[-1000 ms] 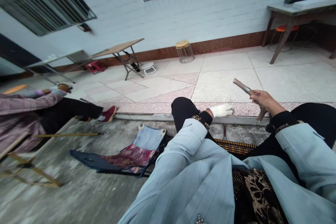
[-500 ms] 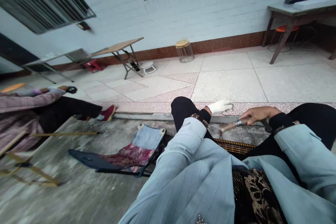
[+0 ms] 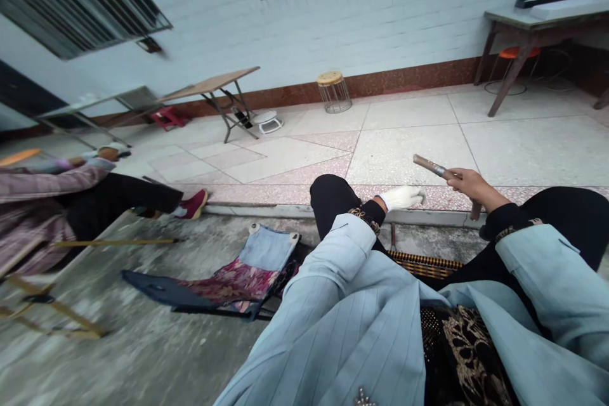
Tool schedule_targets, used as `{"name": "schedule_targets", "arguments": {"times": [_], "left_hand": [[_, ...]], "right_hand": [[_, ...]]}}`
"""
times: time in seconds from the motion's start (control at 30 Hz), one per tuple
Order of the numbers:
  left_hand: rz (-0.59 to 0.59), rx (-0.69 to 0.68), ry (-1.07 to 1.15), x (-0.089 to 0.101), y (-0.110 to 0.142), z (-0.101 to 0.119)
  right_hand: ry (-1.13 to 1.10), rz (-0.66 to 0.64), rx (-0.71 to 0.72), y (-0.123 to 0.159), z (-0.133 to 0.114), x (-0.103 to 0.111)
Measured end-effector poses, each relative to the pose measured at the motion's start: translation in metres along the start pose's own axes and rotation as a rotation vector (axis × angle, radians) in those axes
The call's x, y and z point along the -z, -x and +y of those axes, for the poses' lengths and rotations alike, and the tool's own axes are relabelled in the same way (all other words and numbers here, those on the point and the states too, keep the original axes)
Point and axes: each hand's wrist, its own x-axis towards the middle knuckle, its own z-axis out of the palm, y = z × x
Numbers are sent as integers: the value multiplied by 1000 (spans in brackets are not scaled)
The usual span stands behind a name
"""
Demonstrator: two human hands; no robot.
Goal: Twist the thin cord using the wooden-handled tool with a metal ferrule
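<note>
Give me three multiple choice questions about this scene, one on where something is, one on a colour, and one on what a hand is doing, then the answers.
1. Where does the wire stool stand?
A. On the grey table
B. On the tiled floor beside the wall
C. On the person's lap

2. What colour is the glove on the left hand?
A. Red
B. Black
C. White

3. What is the right hand doing?
A. Holding a rod with a metal band up in the air
B. Lying flat on the knee
C. Pulling on a glove

Answers:
1. B, since the stool's base sits on the tiled floor.
2. C, since the glove's knit fabric shows white.
3. A, since the rod sticks out from the fingers, clear of the knee.
</note>
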Motion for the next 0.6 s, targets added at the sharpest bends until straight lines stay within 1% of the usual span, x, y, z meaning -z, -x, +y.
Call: {"name": "schedule_targets", "arguments": {"times": [0.07,0.13,0.2,0.27,0.37,0.43,0.53,0.57,0.6], "left_hand": [[-6,-1,-27,0,3,1],[-12,2,-51,0,5,2],[-17,5,-61,1,7,4],[-16,7,-64,1,9,4],[-10,3,-72,4,10,6],[-7,1,-86,7,10,8],[-15,-1,-117,10,12,10],[-22,-6,-120,10,12,10],[-27,-5,-100,10,13,10]], "right_hand": [[288,-30,72,2,1,-1],[488,-127,141,6,1,-1],[588,-241,179,9,1,-2],[614,-325,212,11,2,-3],[530,-466,246,13,5,-4],[412,-626,233,15,5,-3],[150,-911,252,19,0,5],[50,-971,273,21,-3,10],[-53,-993,287,23,-6,15]]}}
